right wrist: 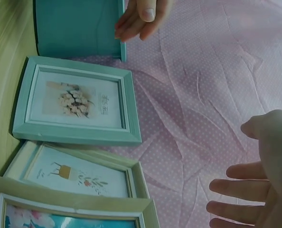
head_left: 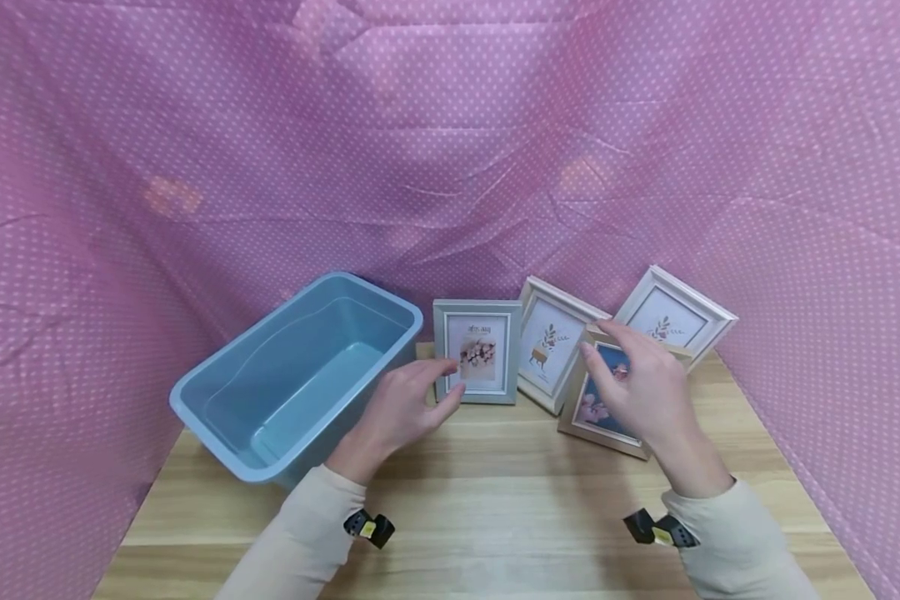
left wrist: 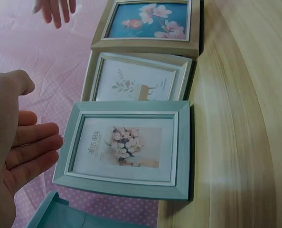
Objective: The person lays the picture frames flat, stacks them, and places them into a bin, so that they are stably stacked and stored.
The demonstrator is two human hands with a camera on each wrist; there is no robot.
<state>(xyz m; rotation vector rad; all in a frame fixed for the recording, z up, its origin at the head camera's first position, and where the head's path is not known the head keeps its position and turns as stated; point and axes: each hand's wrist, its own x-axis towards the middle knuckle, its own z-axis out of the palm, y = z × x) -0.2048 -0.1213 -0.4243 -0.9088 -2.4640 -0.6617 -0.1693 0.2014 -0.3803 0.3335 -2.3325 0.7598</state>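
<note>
My left hand (head_left: 399,410) hovers in front of a mint-green picture frame (head_left: 512,358) with a flower print. Its fingers are apart from the frame and hold nothing in the left wrist view. My right hand (head_left: 645,385) is raised by a tan picture frame (head_left: 600,444) with a blossom photo on blue, hiding part of it in the head view. In the right wrist view its fingers (right wrist: 240,190) are spread, with nothing between them. Behind the tan frame, a cream picture frame (head_left: 546,350) with a plant print leans tilted. A white picture frame (head_left: 708,325) leans at the far right.
A deep blue plastic bin (head_left: 300,375) stands on the left of the wooden table (head_left: 495,500), with nothing seen inside. Pink dotted cloth (head_left: 450,167) hangs behind the frames and along both sides.
</note>
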